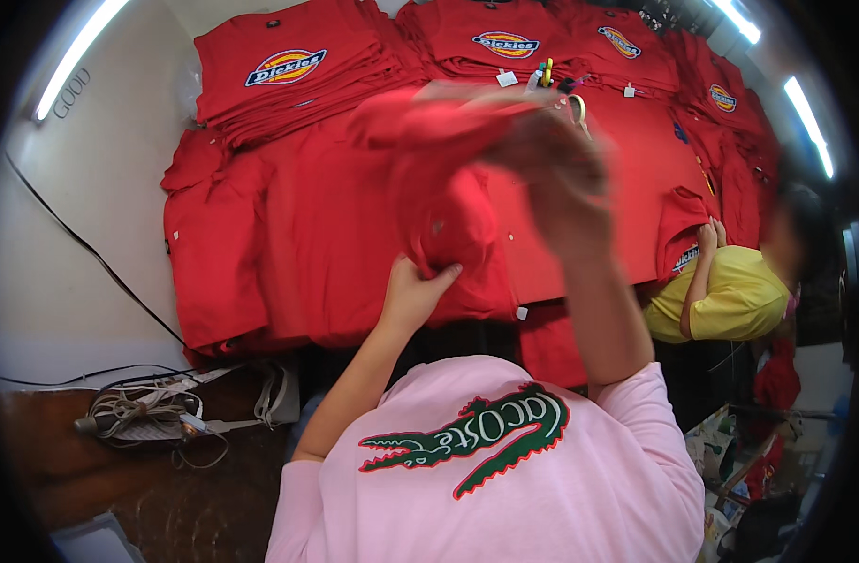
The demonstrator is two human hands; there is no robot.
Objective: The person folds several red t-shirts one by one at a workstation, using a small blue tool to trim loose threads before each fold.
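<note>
While L hand (414,295) pinches lower end of red garment (441,216), latter runs up, then bends rt. to blurred R hand (562,169), grip unclear.

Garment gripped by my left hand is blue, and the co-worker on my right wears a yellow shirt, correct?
Not quite: the garment gripped by your left hand is red, as the head view shows; the co-worker on your right wears a yellow shirt.

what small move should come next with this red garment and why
Probably lower the right hand and spread the red garment flat: its cloth looks bunched and motion-blurred beside that raised hand, while the left hand grips cloth lower down.
</note>
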